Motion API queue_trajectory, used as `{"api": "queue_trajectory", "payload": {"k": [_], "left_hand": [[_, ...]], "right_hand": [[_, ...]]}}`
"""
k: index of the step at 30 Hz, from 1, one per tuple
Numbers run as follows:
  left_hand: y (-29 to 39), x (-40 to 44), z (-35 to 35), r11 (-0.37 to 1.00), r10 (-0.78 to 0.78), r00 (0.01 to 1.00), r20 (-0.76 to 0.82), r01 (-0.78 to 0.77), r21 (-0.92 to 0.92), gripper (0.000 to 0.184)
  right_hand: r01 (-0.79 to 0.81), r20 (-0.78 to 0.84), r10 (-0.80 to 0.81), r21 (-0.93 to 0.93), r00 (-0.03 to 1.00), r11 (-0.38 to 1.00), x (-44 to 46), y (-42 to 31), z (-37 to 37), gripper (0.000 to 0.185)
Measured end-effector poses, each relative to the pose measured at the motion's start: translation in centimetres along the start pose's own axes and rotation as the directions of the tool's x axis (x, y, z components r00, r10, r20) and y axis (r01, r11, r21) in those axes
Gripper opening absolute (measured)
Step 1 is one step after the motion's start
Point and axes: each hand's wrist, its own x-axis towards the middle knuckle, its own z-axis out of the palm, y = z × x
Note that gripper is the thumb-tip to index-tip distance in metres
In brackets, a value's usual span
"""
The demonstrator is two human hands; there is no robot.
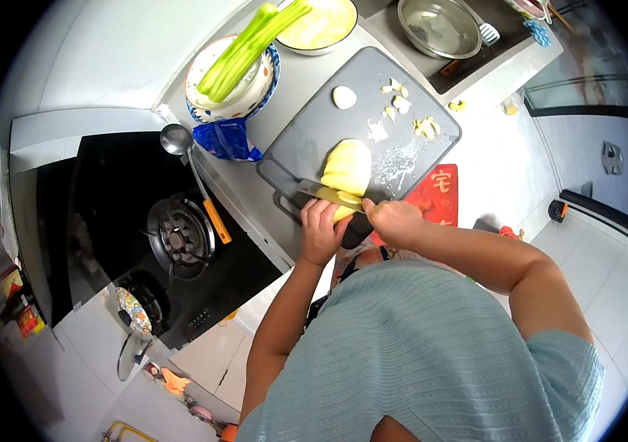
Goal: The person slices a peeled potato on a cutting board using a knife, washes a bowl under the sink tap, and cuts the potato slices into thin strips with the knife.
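A peeled yellow potato, partly cut, lies on the grey cutting board (295,136). My left hand (319,230) presses its fingers on the uncut end of the potato (343,214) at the board's near edge. Closed round the handle of a kitchen knife (321,191) is my right hand (393,222); the blade crosses the potato just beyond my left fingertips. Overlapping potato slices (348,166) lean together on the far side of the blade. Farther up the board are a pale round slice (344,97), what look like garlic cloves (401,104) and small yellowish pieces (427,128).
Celery stalks (244,62) lie across stacked bowls (202,102), beside another bowl (319,50) and a blue packet (227,140). A ladle (176,138) rests by the gas burner (181,237) on the left. A metal basin (440,46) stands in the sink.
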Motion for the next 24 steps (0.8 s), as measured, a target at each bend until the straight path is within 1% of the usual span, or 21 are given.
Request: {"api": "queue_trajectory", "payload": {"k": [1, 2, 3, 4, 6, 7, 9, 10, 12, 14, 16, 17, 18, 19, 20, 21, 22, 23, 24], "left_hand": [[-0.1, 0.0, 0.0, 1.000, 0.003, 1.000, -0.002, -0.003, 0.005, 0.045], [-0.2, -0.3, 0.0, 1.000, 0.005, 1.000, 0.007, -0.005, 0.009, 0.049], [-0.1, -0.3, -0.1, 1.000, 0.008, 1.000, 0.014, -0.009, 0.013, 0.053], [0.1, -0.2, -0.1, 1.000, 0.011, 1.000, 0.013, -0.011, 0.015, 0.053], [0.4, 0.2, -0.3, 0.997, -0.065, 0.998, -0.020, 0.066, 0.041, 0.060], [0.4, 0.2, -0.4, 0.997, -0.059, 0.998, -0.021, 0.060, 0.044, 0.060], [0.1, -0.3, -0.1, 0.982, -0.172, 0.979, 0.111, 0.161, 0.101, 0.065], [-0.2, -0.7, 0.1, 0.979, -0.200, 0.965, 0.170, 0.191, 0.067, 0.061], [-0.6, -0.8, 0.2, 0.985, -0.165, 0.972, 0.170, 0.155, 0.072, 0.059], [-0.9, -0.6, -0.5, 0.991, -0.125, 0.978, 0.168, 0.113, 0.077, 0.057], [-1.2, -0.4, -1.8, 0.991, -0.133, 0.980, 0.145, 0.130, 0.030, 0.063], [-1.6, -0.1, -2.3, 0.992, -0.123, 0.981, 0.147, 0.120, 0.031, 0.063], [-1.9, 0.4, -3.0, 0.988, -0.156, 0.981, 0.112, 0.156, 0.008, 0.065], [-2.2, 1.0, -3.8, 0.981, -0.192, 0.979, 0.075, 0.193, -0.015, 0.067], [-2.8, 2.1, -4.2, 0.980, -0.198, 0.979, 0.039, 0.198, 0.016, 0.070], [-3.7, 3.1, -4.4, 0.981, -0.194, 0.980, 0.035, 0.194, 0.022, 0.070], [-4.9, 4.3, -4.4, 0.981, -0.171, 0.985, -0.017, 0.171, 0.091, 0.070], [-5.7, 5.3, -4.4, 0.976, -0.143, 0.988, -0.067, 0.152, 0.159, 0.070], [-6.5, 6.3, -4.3, 0.976, -0.137, 0.988, -0.071, 0.147, 0.162, 0.070]], "right_hand": [[0.015, -0.027, -0.016, -0.015, 1.000, 1.000, 0.1, 0.3, 0.5, 0.036], [0.029, -0.050, -0.030, -0.027, 0.998, 0.999, 0.0, 0.5, 1.0, 0.036], [0.030, -0.052, -0.032, -0.026, 0.998, 0.999, -0.1, 0.5, 0.8, 0.036], [0.037, -0.060, -0.038, -0.023, 0.997, 0.999, -0.2, 0.6, 0.5, 0.036], [0.041, -0.077, -0.043, -0.018, 0.996, 0.999, -0.5, 0.6, 0.0, 0.036], [0.031, -0.059, -0.033, -0.033, 0.998, 0.999, -0.7, 0.6, -0.2, 0.037], [0.024, -0.043, -0.026, -0.048, 0.999, 0.999, -1.3, 0.6, -0.7, 0.039], [0.012, -0.052, -0.014, -0.030, 0.999, 0.999, -1.9, 0.5, -1.0, 0.041], [0.000, -0.068, -0.001, -0.013, 0.998, 1.000, -3.1, 0.6, -1.5, 0.043], [0.037, -0.131, -0.032, 0.035, 0.991, 0.999, -4.2, 1.0, -1.9, 0.046], [0.049, -0.171, -0.041, 0.046, 0.984, 0.998, -5.5, 1.6, -2.1, 0.047], [0.061, -0.198, -0.048, 0.060, 0.979, 0.996, -6.1, 1.8, -2.2, 0.049], [0.027, -0.163, -0.019, 0.049, 0.987, 0.998, -6.7, 1.8, -2.9, 0.053], [0.030, -0.169, -0.021, 0.049, 0.985, 0.998, -7.1, 2.3, -2.7, 0.053], [0.072, -0.266, -0.064, 0.021, 0.962, 0.997, -7.4, 3.0, -2.4, 0.053], [0.113, -0.359, -0.110, -0.012, 0.927, 0.994, -7.5, 3.3, -2.2, 0.053], [0.116, -0.417, -0.116, -0.024, 0.901, 0.993, -7.9, 3.1, -2.9, 0.053], [0.120, -0.423, -0.120, -0.026, 0.898, 0.992, -8.0, 3.2, -2.9, 0.053], [0.111, -0.464, -0.135, -0.080, 0.876, 0.991, -8.1, 3.5, -2.8, 0.053]]}}
